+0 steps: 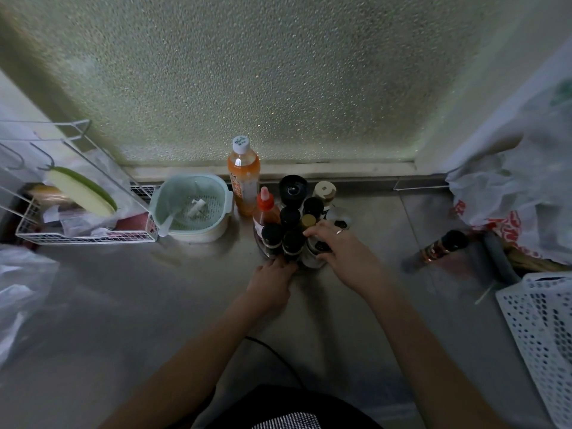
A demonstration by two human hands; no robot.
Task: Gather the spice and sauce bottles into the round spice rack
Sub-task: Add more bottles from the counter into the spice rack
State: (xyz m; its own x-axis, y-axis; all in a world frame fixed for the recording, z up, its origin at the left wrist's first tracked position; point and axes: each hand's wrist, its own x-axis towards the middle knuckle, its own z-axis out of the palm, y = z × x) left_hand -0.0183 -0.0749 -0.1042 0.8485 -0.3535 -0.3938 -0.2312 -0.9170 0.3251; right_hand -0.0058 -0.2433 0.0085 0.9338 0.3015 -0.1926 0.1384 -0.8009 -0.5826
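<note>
Both grips close on the crowded round rack [280,258] mid-bench: left hand [272,278] at its front base, right hand [343,253] around a white jar [312,253]. Handwriting on the orange bottle's [244,178] white cap is unreadable. One dark glossy bottle [441,246] lies apart, rightward on the steel bench [154,305].

You work on a smooth, dull-sheened metal table [130,305]. The window [263,72] behind is rough pebbled glass. The strainer bowl [192,207] is matt pale plastic, the basket [74,218] white coated wire, the bags [520,168] thin crinkled plastic, and the orange bottle [244,178] glossy clear plastic.
</note>
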